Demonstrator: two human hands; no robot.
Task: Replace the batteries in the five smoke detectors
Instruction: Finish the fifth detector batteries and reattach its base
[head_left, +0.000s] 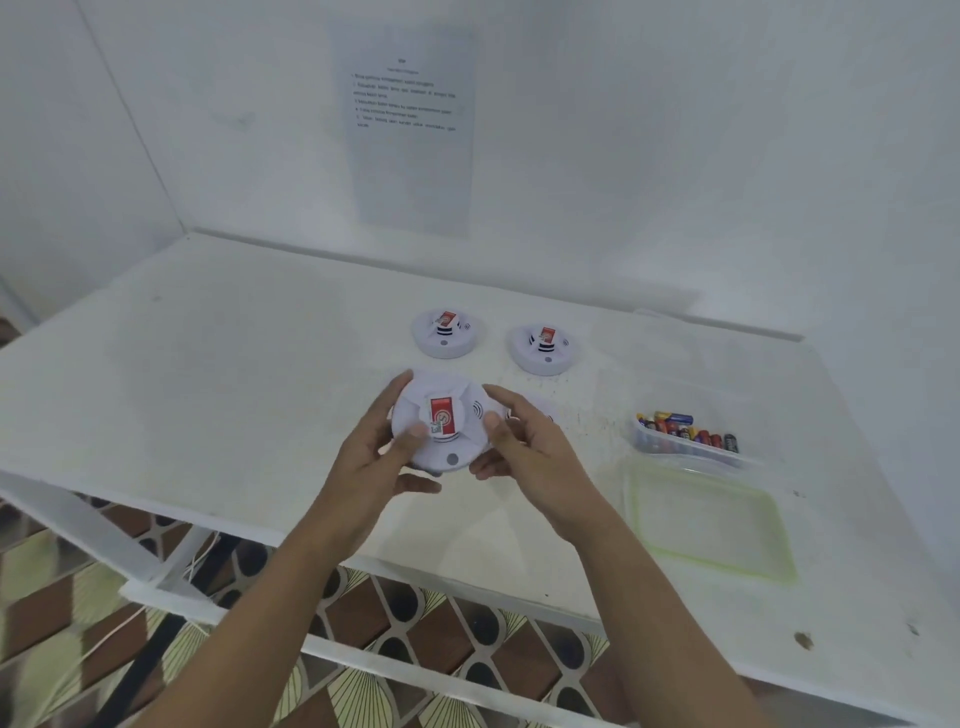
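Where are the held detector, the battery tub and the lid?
held detector (467, 434), head view, white top right of the red label.
battery tub (685, 453), head view, clear front wall.
lid (711, 525), head view, its flat middle.

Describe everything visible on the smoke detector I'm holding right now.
The smoke detector is a round, white, plastic-looking disc with a raised centre hub bearing a red-and-white sticker, black curved marks to its right and a grey round button near the front rim. It tilts face-up toward the camera over the table. The left hand and right hand grip opposite sides, thumbs on top.
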